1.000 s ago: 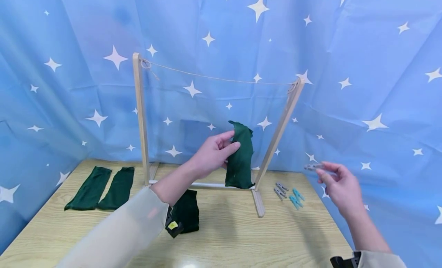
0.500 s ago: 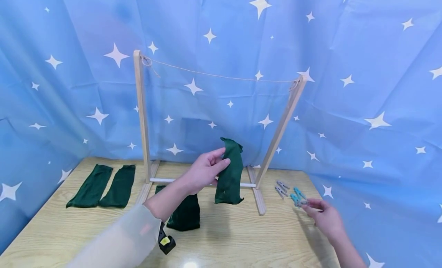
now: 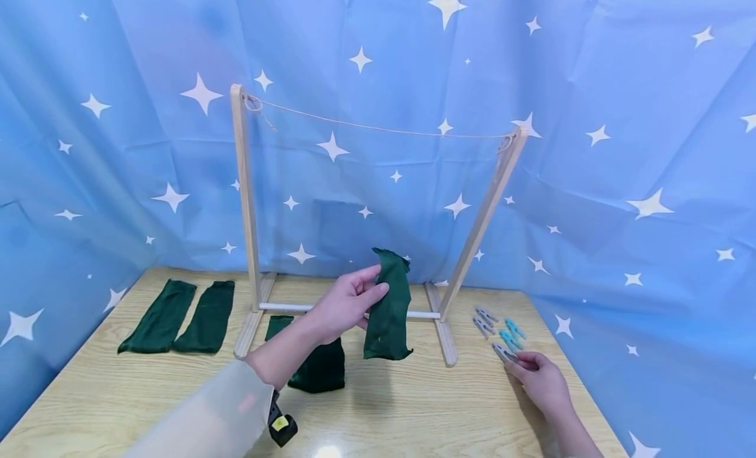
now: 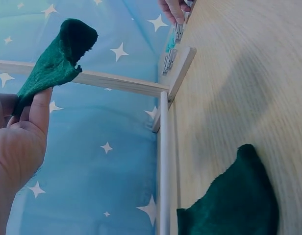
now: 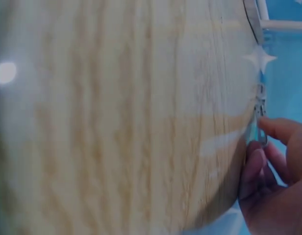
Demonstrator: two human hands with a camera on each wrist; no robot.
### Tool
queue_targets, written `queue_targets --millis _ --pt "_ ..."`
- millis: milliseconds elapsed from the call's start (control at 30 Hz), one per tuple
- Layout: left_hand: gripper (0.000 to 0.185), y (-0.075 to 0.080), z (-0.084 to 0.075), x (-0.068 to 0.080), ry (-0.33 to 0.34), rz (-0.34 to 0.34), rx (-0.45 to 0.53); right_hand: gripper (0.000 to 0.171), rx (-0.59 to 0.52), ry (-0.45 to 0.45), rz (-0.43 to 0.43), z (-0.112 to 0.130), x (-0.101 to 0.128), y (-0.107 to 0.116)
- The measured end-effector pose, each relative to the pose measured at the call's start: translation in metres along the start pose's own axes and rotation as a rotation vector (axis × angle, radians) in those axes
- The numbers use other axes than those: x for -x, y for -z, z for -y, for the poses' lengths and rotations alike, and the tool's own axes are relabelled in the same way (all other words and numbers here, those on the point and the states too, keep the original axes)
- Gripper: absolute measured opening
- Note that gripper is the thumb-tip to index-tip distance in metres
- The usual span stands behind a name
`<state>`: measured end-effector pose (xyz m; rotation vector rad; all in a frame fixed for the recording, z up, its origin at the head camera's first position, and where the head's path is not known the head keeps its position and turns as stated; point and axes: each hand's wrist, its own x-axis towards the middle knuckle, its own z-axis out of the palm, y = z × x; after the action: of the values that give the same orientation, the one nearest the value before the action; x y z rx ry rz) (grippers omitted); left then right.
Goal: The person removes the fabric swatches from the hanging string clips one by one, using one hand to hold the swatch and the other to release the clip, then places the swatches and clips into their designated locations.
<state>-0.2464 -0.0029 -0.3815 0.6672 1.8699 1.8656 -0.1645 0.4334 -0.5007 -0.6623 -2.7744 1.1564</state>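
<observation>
Pinching a green cloth (image 3: 388, 305), the left hand (image 3: 345, 302) hides its edge; right hand (image 3: 540, 379) pinches a blurred clothespin (image 3: 504, 352).

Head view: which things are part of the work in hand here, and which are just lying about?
In hand:
- left hand pinching a green cloth held up in the air
- right hand with a grip on a grey clothespin at the table
- wooden rack with its string line

Lying about:
- two green cloths at the table's left
- another green cloth under the left arm
- spare clothespins
</observation>
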Motion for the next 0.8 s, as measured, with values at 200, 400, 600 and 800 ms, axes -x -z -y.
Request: queue_targets --millis 200,400,600,800 --pt "0.071 -0.002 0.009 0.003 0.032 -0.002 0.009 0.061 0.082 -0.013 0.034 -0.001 -0.001 -0.002" --pt "0.071 -0.004 0.028 0.006 0.072 0.021 0.008 0.063 0.075 -0.006 0.052 0.001 0.000 -0.002" --pt "0.069 -0.015 0.063 0.006 0.107 0.058 0.022 0.063 0.064 -0.020 0.067 0.001 0.002 -0.001" --pt "0.064 -0.034 0.094 0.008 0.141 0.053 0.052 0.064 0.040 -0.028 0.070 0.000 0.000 -0.001"
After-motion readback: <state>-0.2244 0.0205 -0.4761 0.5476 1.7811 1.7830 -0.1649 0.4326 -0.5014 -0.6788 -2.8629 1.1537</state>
